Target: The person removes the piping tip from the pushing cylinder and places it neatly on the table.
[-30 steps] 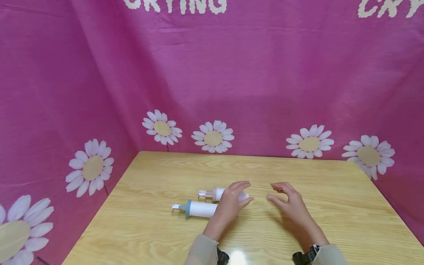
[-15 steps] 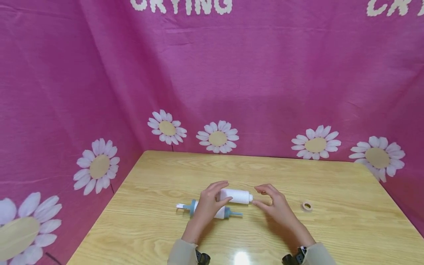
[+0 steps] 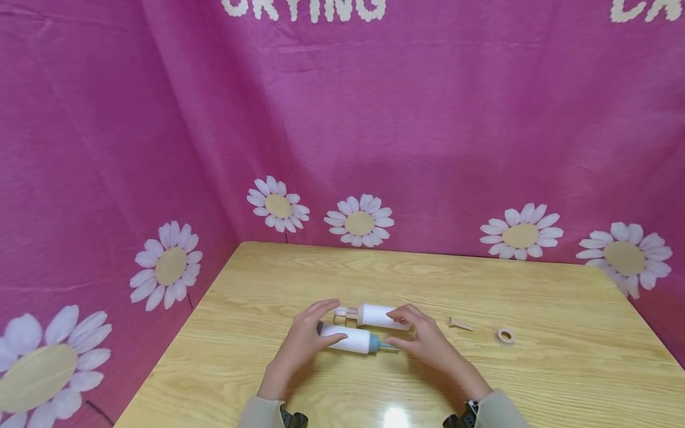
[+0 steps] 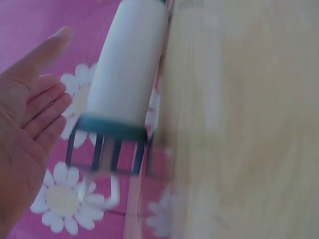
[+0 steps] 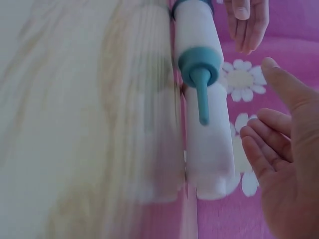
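Observation:
Two white syringe-like tubes lie side by side on the wooden table. The nearer tube (image 3: 350, 340) (image 4: 128, 64) has teal end collars, a thin teal nozzle (image 5: 202, 94) and a white handle (image 4: 113, 191) at its other end. Behind it is a tube with a beige collar (image 3: 374, 315) (image 5: 210, 142), its bare right end showing in the right wrist view. My left hand (image 3: 302, 337) (image 4: 30, 114) is spread at the handle end of the teal tube, fingers relaxed. Beside the nozzle end, my right hand (image 3: 428, 340) (image 5: 294, 159) is also spread, overlapping the beige-collared tube in the head view.
To the right lie a small beige nozzle-shaped piece (image 3: 461, 324) and a beige ring (image 3: 505, 336). The table (image 3: 556, 380) meets a pink curtain with daisies (image 3: 428, 137) at its back and left.
Both hands have moved left, from around the right end of the beige-collared tube to either end of the teal one. The ring and the small nozzle-shaped piece have come into sight.

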{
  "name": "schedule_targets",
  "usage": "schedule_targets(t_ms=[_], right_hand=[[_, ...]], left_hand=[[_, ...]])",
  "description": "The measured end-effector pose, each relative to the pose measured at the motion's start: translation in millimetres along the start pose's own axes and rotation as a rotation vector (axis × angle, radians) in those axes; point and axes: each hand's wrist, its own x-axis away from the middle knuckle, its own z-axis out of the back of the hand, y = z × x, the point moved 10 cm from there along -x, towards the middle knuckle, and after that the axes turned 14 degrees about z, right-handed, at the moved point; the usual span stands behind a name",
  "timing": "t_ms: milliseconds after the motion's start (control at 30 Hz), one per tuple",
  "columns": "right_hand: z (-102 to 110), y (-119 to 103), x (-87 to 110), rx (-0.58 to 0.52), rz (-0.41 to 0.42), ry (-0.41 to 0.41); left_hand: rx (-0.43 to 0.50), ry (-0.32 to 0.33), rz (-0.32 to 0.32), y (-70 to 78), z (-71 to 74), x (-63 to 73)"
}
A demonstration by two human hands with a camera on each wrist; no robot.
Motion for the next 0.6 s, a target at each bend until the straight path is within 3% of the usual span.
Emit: schedule_targets(t_ms=[167,400,600], right_hand=[[-12.4,-9.5,-6.0,-0.032,0.030,-0.072],[-26.5,-17.1,-9.4,0.038,0.125,-0.170],[-42.3,-15.0,-8.7,0.092,0.125,-0.278]], left_hand=[[-0.067,-0.120,0.094,-24.1,-1.0,1.9],[-0.077,-0.225,0.126,-40.5,-3.0,4.8],[-0.086,-0.285,0.149,-46.6,-5.9,6.0]])
